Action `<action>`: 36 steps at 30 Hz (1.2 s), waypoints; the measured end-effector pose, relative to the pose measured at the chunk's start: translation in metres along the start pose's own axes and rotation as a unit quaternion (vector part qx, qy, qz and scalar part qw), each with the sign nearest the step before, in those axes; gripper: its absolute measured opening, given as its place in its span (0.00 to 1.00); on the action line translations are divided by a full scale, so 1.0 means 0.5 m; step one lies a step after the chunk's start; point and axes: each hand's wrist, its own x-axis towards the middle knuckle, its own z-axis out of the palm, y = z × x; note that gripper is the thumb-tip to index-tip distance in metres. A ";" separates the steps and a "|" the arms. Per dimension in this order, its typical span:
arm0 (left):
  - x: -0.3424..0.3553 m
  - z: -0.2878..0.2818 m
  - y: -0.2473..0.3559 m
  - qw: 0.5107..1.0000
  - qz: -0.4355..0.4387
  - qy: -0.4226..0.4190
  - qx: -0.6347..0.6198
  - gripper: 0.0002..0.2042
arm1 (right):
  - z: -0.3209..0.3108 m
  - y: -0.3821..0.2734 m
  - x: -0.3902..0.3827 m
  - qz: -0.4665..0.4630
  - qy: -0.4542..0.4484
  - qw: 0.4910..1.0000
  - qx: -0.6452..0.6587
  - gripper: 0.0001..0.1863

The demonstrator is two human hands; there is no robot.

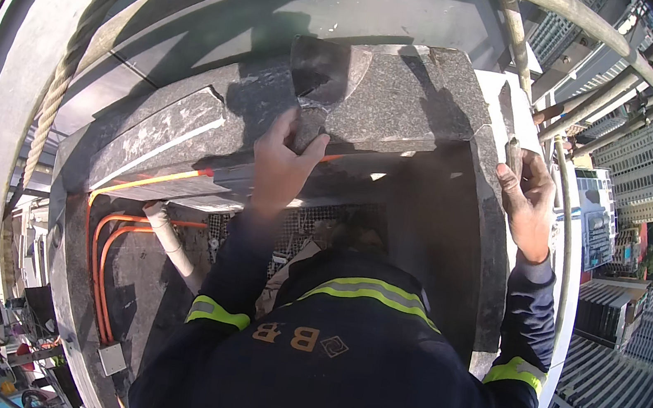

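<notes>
I count two bare hands on the stonework: the left hand (282, 160) and the right hand (526, 200). One small dark tool (512, 157) sits in the right. Three orange cables (104, 256) run down the recess, beside one white pipe (170, 239). One braided rope (71, 60) hangs at left. Two reflective cuff bands (218, 313) show on the sleeves.

Harsh sunlight, hard shadows across stone slab (408, 99); fisheye bending, black vignette at rim; slight softness.
</notes>
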 end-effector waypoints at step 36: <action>0.260 0.121 0.059 0.869 0.353 -0.243 0.245 0.09 | -0.047 0.150 0.077 -0.173 0.091 0.873 -0.447 0.19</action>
